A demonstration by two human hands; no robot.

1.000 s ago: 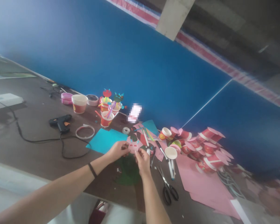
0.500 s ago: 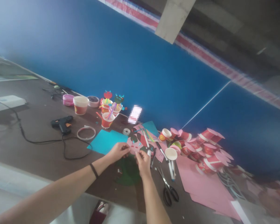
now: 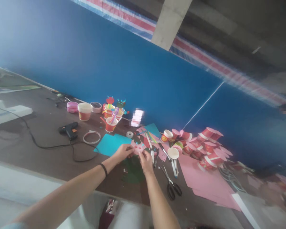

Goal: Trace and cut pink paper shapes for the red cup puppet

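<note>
Head view: left of the scissors (image 3: 171,183), my left hand (image 3: 123,153) and right hand (image 3: 146,161) pinch a pink paper cutout (image 3: 138,147), seemingly adjusting it; the next move calls for steadiness.

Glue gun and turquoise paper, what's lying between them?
In the head view, a pale ring lies between them, with part of the black cable.

Soft, hazy light, brighter at left
The wall (image 3: 105,70) pales toward the upper left; the upper right is dim, the right end of the worktop (image 3: 47,128) smears, and coarse pixels mask a bright patch (image 3: 137,117).
</note>
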